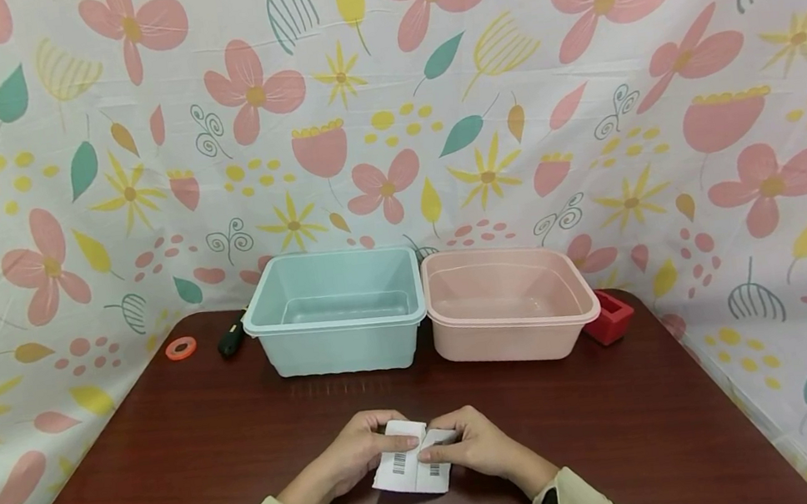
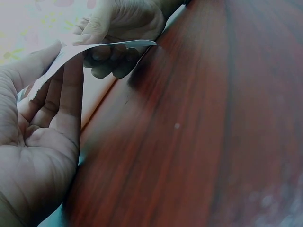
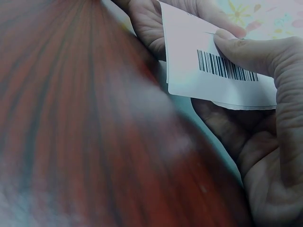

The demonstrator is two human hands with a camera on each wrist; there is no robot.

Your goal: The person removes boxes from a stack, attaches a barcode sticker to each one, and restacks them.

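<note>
Both hands hold a small white sheet of barcode labels (image 1: pixel 431 479) just above the front middle of the table. On the left, my left hand (image 1: pixel 353 453) pinches the sheet, thumb on top and fingers beneath. My right hand (image 1: pixel 489 446) pinches the other side in the same way. Between the thumbs, a split or fold line runs down the sheet from its top edge. Black barcodes are printed on both halves; one barcode (image 3: pixel 227 66) shows large beside the right thumb in the right wrist view. Seen edge-on in the left wrist view, the paper (image 2: pixel 106 45) bends in a curve.
A light blue basin (image 1: pixel 343 348) and a pink basin (image 1: pixel 508 340) stand side by side at the table's back. Behind the pink one's right end sits a red box (image 1: pixel 611 319). An orange tape roll (image 1: pixel 181 348) and a dark-handled tool (image 1: pixel 230 340) lie at back left.
</note>
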